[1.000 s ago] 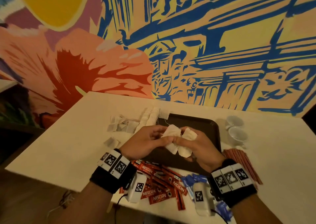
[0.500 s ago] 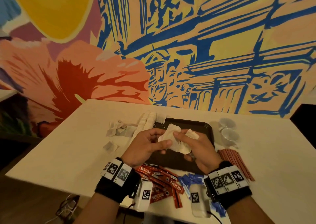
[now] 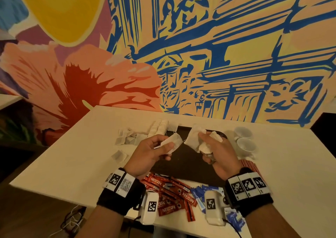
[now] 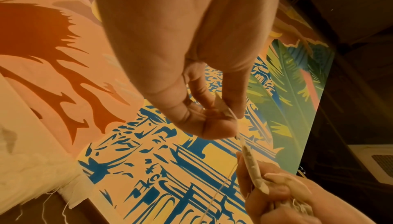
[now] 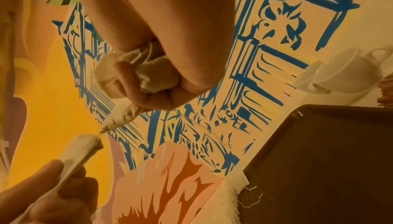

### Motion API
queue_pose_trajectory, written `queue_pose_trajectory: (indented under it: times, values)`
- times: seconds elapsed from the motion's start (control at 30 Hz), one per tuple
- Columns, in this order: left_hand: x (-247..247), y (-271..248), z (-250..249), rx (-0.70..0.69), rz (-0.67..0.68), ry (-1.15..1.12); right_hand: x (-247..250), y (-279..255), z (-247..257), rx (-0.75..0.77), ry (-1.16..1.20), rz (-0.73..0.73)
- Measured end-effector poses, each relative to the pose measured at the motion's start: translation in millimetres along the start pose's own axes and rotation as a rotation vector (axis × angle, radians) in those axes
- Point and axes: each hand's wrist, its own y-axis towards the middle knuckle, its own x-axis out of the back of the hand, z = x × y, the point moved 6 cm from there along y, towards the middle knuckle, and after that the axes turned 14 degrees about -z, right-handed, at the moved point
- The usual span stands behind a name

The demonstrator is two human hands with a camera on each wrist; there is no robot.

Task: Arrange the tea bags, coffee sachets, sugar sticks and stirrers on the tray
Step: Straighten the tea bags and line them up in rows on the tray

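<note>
Both hands are raised over the dark brown tray (image 3: 183, 163). My left hand (image 3: 154, 150) pinches one white tea bag (image 3: 172, 144) between thumb and fingers. My right hand (image 3: 212, 146) grips a bunch of tea bags (image 3: 195, 139), seen crumpled in its fist in the right wrist view (image 5: 149, 74). A thin string (image 4: 221, 187) runs between the two hands. More tea bags (image 3: 127, 138) lie on the table left of the tray. Red coffee sachets (image 3: 169, 194) and blue sugar sticks (image 3: 199, 195) lie near the front edge. Reddish stirrers (image 3: 252, 166) lie right of the tray.
Two white cups (image 3: 244, 141) stand at the tray's back right; one shows in the right wrist view (image 5: 344, 74). A row of white pieces (image 3: 159, 128) sits at the tray's back left corner. The white table (image 3: 72, 156) meets a painted wall (image 3: 200, 55) behind.
The hands have drawn apart: the left one now holds a single tea bag away from the bunch that stays in the right hand. The head view has shifted slightly.
</note>
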Motion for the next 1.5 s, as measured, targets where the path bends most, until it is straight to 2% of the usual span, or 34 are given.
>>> queue_pose_trajectory:
  times: [0.23,0.33,0.47,0.63,0.73,0.83,1.0,1.07,1.23,1.37,1.5]
  values:
    - [8,1,-2,-0.005,-0.034,0.049,17,12,4,0.005,0.055,-0.1]
    - [16,5,-14,-0.13,-0.03,0.244,23,13,7,0.008,0.041,-0.072]
    - [12,8,-36,-0.365,0.09,0.552,9,2,5,-0.002,-0.154,0.107]
    - [-3,10,-50,-0.455,0.212,0.6,-26,-20,-8,-0.007,-0.385,0.423]
    - [-8,10,-52,-0.453,0.28,0.577,-39,-27,-12,-0.019,-0.402,0.502]
    - [-6,11,-50,-0.409,0.251,0.576,-43,-24,-12,0.016,-0.365,0.453]
    - [2,13,-46,-0.16,0.247,0.413,-38,-16,-8,0.145,-0.375,0.379]
    - [1,14,-46,-0.122,0.256,0.387,-38,-15,-6,0.187,-0.385,0.377]
    - [-7,19,-55,-0.276,0.169,0.505,-40,-18,-3,0.247,-0.397,0.443]
    - [-13,17,-61,-0.29,0.199,0.505,-39,-20,-1,0.272,-0.409,0.489]
    - [-16,17,-69,-0.324,0.209,0.596,-38,-18,3,0.3,-0.397,0.45]
